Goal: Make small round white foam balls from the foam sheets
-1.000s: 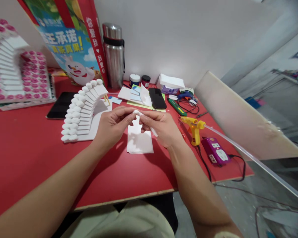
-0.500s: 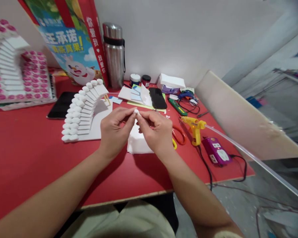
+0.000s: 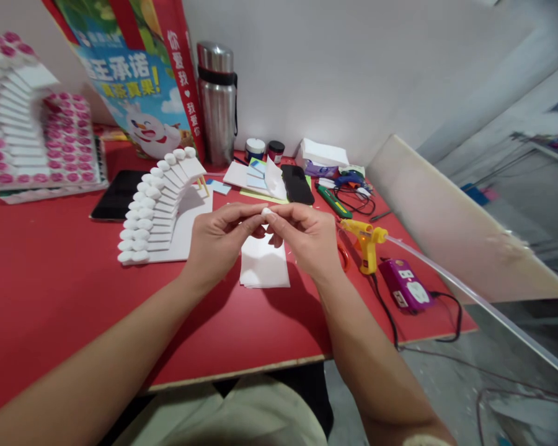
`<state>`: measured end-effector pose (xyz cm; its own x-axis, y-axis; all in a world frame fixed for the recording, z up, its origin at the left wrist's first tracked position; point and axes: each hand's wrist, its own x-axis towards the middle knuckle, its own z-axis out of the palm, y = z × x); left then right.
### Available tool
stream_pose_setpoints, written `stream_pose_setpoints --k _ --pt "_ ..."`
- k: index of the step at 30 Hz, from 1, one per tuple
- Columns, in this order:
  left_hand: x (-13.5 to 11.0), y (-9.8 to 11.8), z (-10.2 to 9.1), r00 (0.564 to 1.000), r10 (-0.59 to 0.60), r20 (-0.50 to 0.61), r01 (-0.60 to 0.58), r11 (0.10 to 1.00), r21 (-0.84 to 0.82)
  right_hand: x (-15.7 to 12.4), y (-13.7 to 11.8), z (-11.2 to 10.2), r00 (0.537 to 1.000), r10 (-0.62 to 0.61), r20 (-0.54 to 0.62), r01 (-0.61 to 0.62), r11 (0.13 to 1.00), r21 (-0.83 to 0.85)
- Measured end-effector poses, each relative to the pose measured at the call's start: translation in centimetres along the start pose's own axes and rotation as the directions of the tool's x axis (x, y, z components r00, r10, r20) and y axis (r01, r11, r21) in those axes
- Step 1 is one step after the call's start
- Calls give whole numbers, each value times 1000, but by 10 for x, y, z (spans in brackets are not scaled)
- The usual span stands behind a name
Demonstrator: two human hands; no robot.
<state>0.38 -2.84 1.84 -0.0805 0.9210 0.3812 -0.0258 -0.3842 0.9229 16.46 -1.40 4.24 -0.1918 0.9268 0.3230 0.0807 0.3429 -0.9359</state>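
Between the fingertips of my left hand (image 3: 221, 238) and my right hand (image 3: 304, 235) is a small white wad (image 3: 266, 212), looking like rolled paper or tissue. Both thumbs and forefingers pinch it above the table. Beneath them lies a stack of white square sheets (image 3: 264, 266). Left of my left hand stands a curved white model staircase (image 3: 165, 207) on a white base. Rounded white pieces (image 3: 141, 224) line its outer edge, double in the lower part. The red scissors handle (image 3: 344, 257) is partly hidden behind my right hand.
A yellow glue gun (image 3: 365, 238) with a long clear stick and a purple power socket (image 3: 407, 285) are at right. Behind are a phone (image 3: 297, 184), green cutter (image 3: 333, 201), steel flask (image 3: 217, 111) and gift bag (image 3: 144, 93). A pink-flowered model (image 3: 69, 139) stands far left.
Both hands have shifted slightly right with the white wad, and the right hand now covers more of the scissors. More of the sheet stack shows below them.
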Motion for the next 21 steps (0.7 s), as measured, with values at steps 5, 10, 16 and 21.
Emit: stream_pose_setpoints --k 5,10,16,21 --pt "2 3 -3 997 67 47 -69 996 57 -2 -1 3 999 -38 7 38 999 -37" --pt "0 5 -3 988 149 49 -155 974 166 -4 -4 5 999 18 -47 -22 996 -84" --pt "-2 8 4 995 97 -37 -89 982 165 -8 -1 8 991 -82 -103 48 954 -296" --pt "-6 8 5 981 175 -82 -147 952 267 -13 3 17 939 -333 -91 232 804 -547"
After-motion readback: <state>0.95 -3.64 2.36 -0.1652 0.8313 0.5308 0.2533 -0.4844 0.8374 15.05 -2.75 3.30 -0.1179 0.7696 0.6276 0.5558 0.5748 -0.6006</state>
